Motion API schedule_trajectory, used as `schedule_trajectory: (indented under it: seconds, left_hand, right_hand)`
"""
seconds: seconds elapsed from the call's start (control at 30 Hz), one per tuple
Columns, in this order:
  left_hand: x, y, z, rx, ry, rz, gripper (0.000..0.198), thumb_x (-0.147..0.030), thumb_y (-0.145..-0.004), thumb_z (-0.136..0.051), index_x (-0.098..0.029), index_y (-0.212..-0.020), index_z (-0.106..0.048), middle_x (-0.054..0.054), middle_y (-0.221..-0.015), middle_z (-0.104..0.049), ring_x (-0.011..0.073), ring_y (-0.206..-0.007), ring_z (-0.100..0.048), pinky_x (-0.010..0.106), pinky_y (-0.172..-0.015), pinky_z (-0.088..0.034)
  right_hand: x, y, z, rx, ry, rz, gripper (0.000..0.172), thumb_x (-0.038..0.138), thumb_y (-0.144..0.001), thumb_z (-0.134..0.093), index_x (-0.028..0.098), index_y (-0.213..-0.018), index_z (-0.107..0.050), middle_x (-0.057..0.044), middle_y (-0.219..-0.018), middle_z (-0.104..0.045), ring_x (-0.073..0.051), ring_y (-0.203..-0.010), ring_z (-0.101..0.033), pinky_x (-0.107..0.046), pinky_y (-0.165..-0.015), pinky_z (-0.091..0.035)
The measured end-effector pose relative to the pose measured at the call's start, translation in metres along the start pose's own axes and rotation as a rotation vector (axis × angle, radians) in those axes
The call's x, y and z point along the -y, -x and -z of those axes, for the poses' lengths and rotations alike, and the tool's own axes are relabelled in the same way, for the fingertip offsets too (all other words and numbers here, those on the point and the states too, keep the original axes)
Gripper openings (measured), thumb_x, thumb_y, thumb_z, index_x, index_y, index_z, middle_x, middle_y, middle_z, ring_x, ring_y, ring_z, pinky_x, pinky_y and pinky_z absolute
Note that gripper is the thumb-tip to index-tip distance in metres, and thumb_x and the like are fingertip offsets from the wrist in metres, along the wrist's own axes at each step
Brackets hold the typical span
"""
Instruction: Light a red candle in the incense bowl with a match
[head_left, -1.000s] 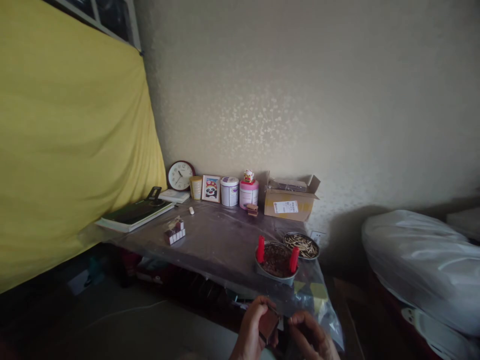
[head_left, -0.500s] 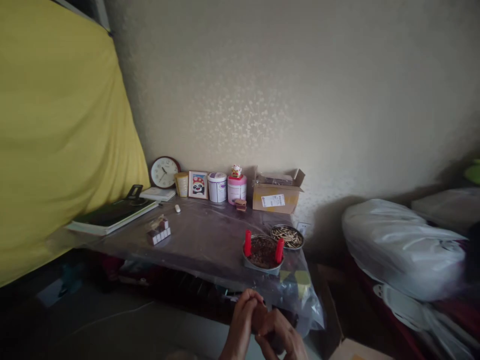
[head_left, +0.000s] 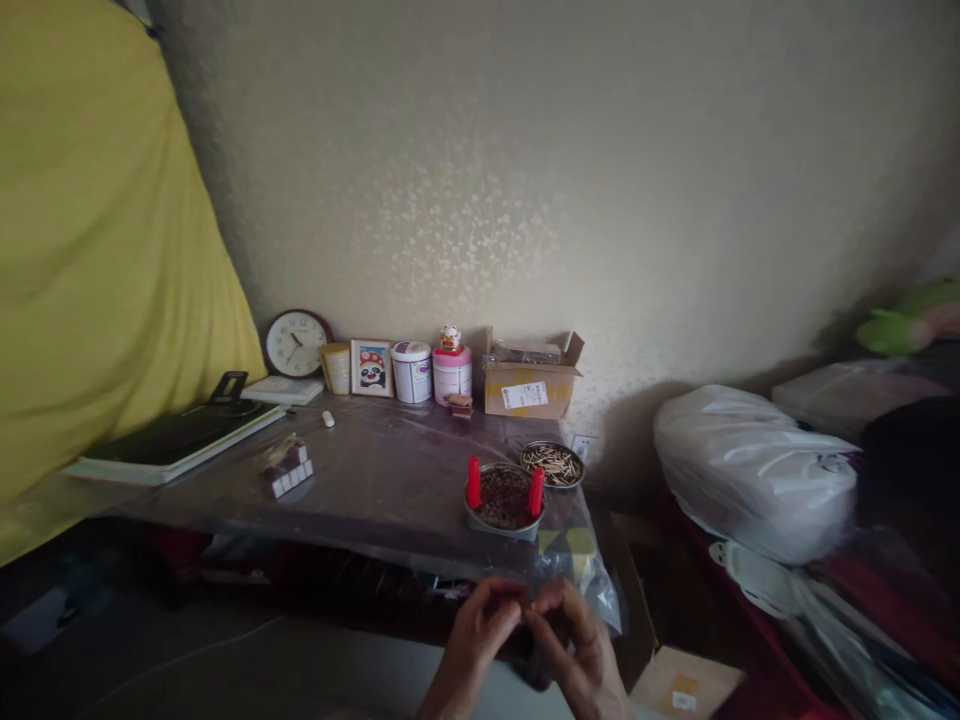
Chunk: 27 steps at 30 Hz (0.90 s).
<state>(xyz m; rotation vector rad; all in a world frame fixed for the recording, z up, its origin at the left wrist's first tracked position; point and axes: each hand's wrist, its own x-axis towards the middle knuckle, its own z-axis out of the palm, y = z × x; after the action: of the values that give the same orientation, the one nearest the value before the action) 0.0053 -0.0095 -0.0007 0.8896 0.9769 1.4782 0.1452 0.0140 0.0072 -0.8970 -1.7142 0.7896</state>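
The left hand (head_left: pixel 480 620) and the right hand (head_left: pixel 576 635) are brought together at the near edge of the table (head_left: pixel 390 455), thumbs and forefingers pinched from both sides on a small item (head_left: pixel 526 604), which is mostly hidden by the fingers, so what it is cannot be told. It is probably held at its two sides so that it can be steadied by one hand while being handled by the other. From the hands, just before twelve o'clock, a round container (head_left: pixel 501 530) is set, with a red upright piece (head_left: pixel 474 482) at its left rim; towards one o'clock, beyond it, a shallow tin (head_left: pixel 564 486) is filled with matchsticks (head_left: pixel 551 462), perhaps kept in a rimmed dish against scattering. Both seem placed for easy reach. At ten o'clock, well apart, a cluster of small boxes (head_left: pixel 291 476) is left, partly wrapped, presumably kept aside for working room.
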Motion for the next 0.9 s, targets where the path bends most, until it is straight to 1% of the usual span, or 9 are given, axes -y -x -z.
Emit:
schedule_trajectory:
  seconds: [0.17,0.23,0.3,0.43,0.5,0.57,0.67,0.77,0.9]
  left_hand:
    - [0.000,0.001,-0.002,0.055,0.067,0.023,0.026,-0.037,-0.070,-0.075,-0.018,-0.089,-0.071,0.008,-0.092,-0.075,0.0245,-0.092,-0.062,0.035,-0.083,-0.044]
    - [0.000,0.001,-0.002,0.064,0.106,0.034,0.028,-0.038,-0.070,-0.075,-0.018,-0.090,-0.070,0.009,-0.097,-0.075,0.0247,-0.094,-0.062,0.035,-0.082,-0.044]
    - [0.000,0.001,-0.002,0.059,0.164,0.056,0.028,-0.037,-0.068,-0.077,-0.019,-0.088,-0.071,0.008,-0.097,-0.075,0.0234,-0.093,-0.062,0.034,-0.081,-0.044]
    - [-0.001,0.002,-0.002,0.059,0.262,0.100,0.025,-0.034,-0.067,-0.078,-0.020,-0.087,-0.071,0.006,-0.095,-0.076,0.0208,-0.093,-0.063,0.032,-0.082,-0.043]
    - [-0.002,0.003,-0.002,0.079,0.288,0.107,0.026,-0.033,-0.067,-0.079,-0.020,-0.088,-0.072,0.006,-0.098,-0.076,0.0214,-0.096,-0.062,0.032,-0.083,-0.042]
    - [-0.003,0.003,-0.002,0.098,0.300,0.106,0.026,-0.032,-0.066,-0.078,-0.021,-0.088,-0.072,0.006,-0.100,-0.076,0.0219,-0.099,-0.062,0.032,-0.084,-0.042]
    - [-0.008,0.004,-0.004,0.130,0.310,0.102,0.025,-0.030,-0.069,-0.076,-0.020,-0.091,-0.072,0.006,-0.101,-0.075,0.0224,-0.101,-0.061,0.032,-0.086,-0.041]
    - [-0.013,0.006,-0.006,0.153,0.339,0.089,0.024,-0.028,-0.070,-0.074,-0.019,-0.093,-0.072,0.006,-0.102,-0.075,0.0227,-0.104,-0.060,0.032,-0.089,-0.041]
    - [-0.014,0.007,-0.007,0.139,0.363,0.085,0.023,-0.025,-0.070,-0.074,-0.019,-0.092,-0.072,0.006,-0.101,-0.075,0.0226,-0.102,-0.061,0.032,-0.088,-0.042]
  right_hand:
    - [0.004,-0.008,0.005,-0.032,-0.380,-0.282,0.033,0.048,-0.071,-0.074,0.019,-0.070,-0.058,0.004,-0.057,-0.054,-0.010,-0.049,-0.051,-0.020,-0.049,-0.045]
    - [0.008,-0.011,0.007,-0.072,-0.459,-0.344,0.032,0.045,-0.066,-0.078,0.019,-0.069,-0.060,0.005,-0.056,-0.055,-0.009,-0.051,-0.050,-0.019,-0.051,-0.045]
    - [0.011,-0.013,0.009,-0.117,-0.493,-0.369,0.031,0.042,-0.063,-0.082,0.018,-0.067,-0.062,0.004,-0.058,-0.057,-0.009,-0.054,-0.052,-0.018,-0.055,-0.046]
    - [0.014,-0.016,0.010,-0.161,-0.549,-0.350,0.027,0.038,-0.061,-0.083,0.020,-0.072,-0.066,0.003,-0.064,-0.062,-0.010,-0.058,-0.056,-0.018,-0.057,-0.048]
    - [0.013,-0.015,0.010,-0.176,-0.556,-0.312,0.026,0.037,-0.062,-0.083,0.022,-0.076,-0.067,0.003,-0.068,-0.063,-0.010,-0.061,-0.057,-0.018,-0.059,-0.049]
    - [0.011,-0.015,0.009,-0.167,-0.544,-0.289,0.024,0.037,-0.065,-0.081,0.022,-0.077,-0.067,0.003,-0.067,-0.063,-0.011,-0.061,-0.058,-0.018,-0.060,-0.049]
    - [0.009,-0.015,0.008,-0.145,-0.484,-0.267,0.024,0.041,-0.068,-0.078,0.021,-0.076,-0.068,0.001,-0.064,-0.065,-0.013,-0.061,-0.061,-0.021,-0.062,-0.052]
    - [0.008,-0.014,0.008,-0.157,-0.391,-0.230,0.027,0.046,-0.070,-0.075,0.020,-0.076,-0.069,-0.002,-0.065,-0.068,-0.016,-0.062,-0.064,-0.023,-0.062,-0.053]
    - [0.003,-0.011,0.009,-0.168,-0.261,-0.182,0.027,0.046,-0.073,-0.073,0.020,-0.078,-0.070,-0.003,-0.069,-0.071,-0.018,-0.066,-0.067,-0.023,-0.065,-0.055]
